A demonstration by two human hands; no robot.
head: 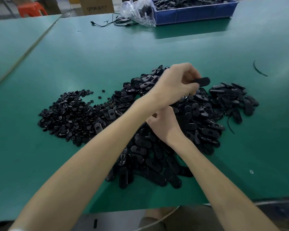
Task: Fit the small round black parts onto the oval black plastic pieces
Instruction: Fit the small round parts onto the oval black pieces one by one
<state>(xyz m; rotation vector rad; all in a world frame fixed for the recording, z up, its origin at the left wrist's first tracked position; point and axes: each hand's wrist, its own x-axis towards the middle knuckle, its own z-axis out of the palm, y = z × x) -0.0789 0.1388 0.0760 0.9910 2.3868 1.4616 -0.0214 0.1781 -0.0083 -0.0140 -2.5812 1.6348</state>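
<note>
Heaps, three of them, lie on the green table [73, 55]: one of small round black parts [68, 114] at the left, one wide spread of oval black plastic pieces [198, 117] in the middle, and a smaller mound of ovals [232, 97] at the right. Each holds far too many to count. A few stray round parts sit just beside the left heap.

At the far edge stand one blue plastic crate [195, 15] filled with dark parts and cut off by the frame, one clear plastic bag [137, 12] touching it, one brown cardboard box [97, 5], one red plastic stool [32, 10] beyond the table, and a thin black cable [107, 23].

The two bare forearms cross. The left hand [177, 84] reaches over the middle spread, knuckles up, its grip pinching a single oval black piece [203, 81] that juts out to the right, clear of the heap. The right hand [163, 125] lies low on the ovals under the left forearm, which hides its fingers; whether its grip is spread or closed on anything, I cannot tell.
</note>
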